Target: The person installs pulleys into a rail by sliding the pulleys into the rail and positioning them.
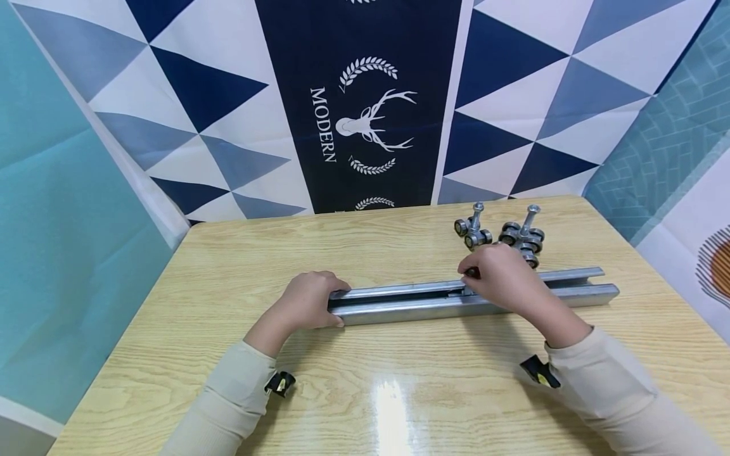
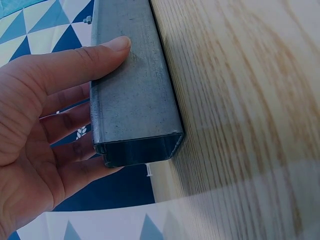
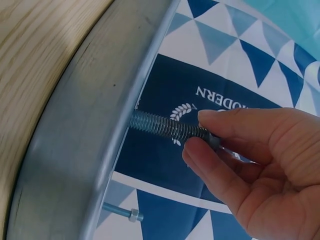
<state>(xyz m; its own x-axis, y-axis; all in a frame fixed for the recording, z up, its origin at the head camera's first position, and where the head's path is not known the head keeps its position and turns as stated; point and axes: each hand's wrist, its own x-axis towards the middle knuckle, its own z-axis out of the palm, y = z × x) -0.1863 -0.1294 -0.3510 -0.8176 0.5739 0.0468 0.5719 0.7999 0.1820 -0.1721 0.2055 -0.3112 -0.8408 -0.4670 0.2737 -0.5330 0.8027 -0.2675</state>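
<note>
A long galvanized steel channel [image 1: 393,313] lies across the table with its slot facing up. At its left end, my left hand [image 1: 308,299] grips the sides, the thumb [image 2: 112,52] on the near wall and the fingers along the far side and end. Farther right, my right hand [image 1: 504,275] is over the slot. Between thumb and fingertips it pinches the top of a threaded bolt [image 3: 160,125], which stands up out of the channel. Whatever the bolt's lower end joins is mostly hidden inside the channel.
Behind the channel on the right stand roller trolleys, one [image 1: 476,229] left of another [image 1: 521,234], each with an upright bolt. Part of the right group is hidden by my right hand. A patterned cloth [image 1: 228,95] hangs behind the wooden table [image 1: 256,247].
</note>
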